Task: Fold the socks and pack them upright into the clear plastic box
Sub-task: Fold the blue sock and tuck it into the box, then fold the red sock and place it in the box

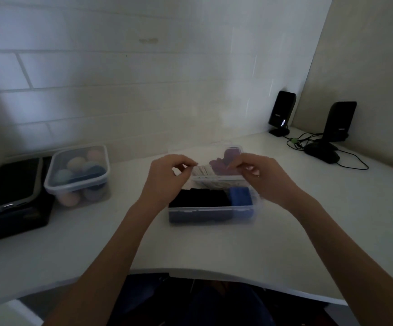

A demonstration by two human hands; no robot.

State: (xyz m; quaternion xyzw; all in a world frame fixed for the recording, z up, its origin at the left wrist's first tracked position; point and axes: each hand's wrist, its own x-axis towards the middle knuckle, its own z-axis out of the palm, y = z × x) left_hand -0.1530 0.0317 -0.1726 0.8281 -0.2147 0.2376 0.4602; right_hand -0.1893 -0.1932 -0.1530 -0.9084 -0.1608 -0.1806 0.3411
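A clear plastic box [210,216] sits mid-desk. Black folded socks [200,198] and a blue sock [240,196] stand along its near side. A pale ribbed sock [202,171] and purple socks [223,158] show at its far side. What looks like a clear lid [216,178] is held tilted over the far half. My left hand [165,177] pinches the lid's left end, and my right hand [263,177] pinches its right end.
A second lidded clear box [78,175] of rolled pastel socks stands at the left, beside a black case [12,198]. Two black speakers [282,111] and cables occupy the back right corner. The desk's curved front edge [190,272] is close to my body.
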